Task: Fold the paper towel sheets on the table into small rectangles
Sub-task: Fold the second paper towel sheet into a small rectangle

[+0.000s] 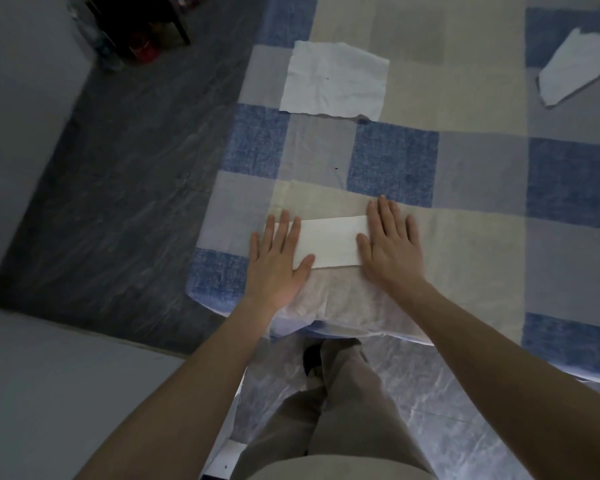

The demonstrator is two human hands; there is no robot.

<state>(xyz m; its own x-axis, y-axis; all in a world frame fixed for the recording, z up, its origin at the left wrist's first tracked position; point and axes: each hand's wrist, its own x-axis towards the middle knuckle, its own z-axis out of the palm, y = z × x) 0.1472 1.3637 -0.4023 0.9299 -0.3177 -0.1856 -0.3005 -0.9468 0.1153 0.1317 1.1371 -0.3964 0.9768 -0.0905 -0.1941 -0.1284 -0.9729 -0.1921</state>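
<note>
A: What is being pressed at the lower centre of the frame?

B: A folded paper towel [329, 242], already a narrow white rectangle, is held flat on the checked tablecloth [465, 244], near the table's front edge. Its left end is covered by the left hand [278, 261] and its right end by the right hand [390, 244].

A: How are the fingers arranged?

B: On both hands the fingers are stretched out straight and laid flat, palms down. Nothing is grasped or pinched; the towel is only pressed. The left thumb is rested on the towel's lower edge, and the right thumb is laid on the towel near its right end.

A: Are other sheets seen?

B: Yes. An unfolded paper towel sheet [335, 81] is spread flat at the upper centre of the frame, well apart from the hands, with slight creases and a ragged lower edge. A second, crumpled sheet [572, 69] is seen at the upper right, partly folded over on itself and cut off by the frame's edge.

A: And around the table?

B: A dark grey floor [118, 185] is shown at the left. Dark furniture [142, 22] is visible at the upper left, too dim to be identified. The person's trouser legs [333, 410] are seen at the bottom centre, below the table's edge.
</note>
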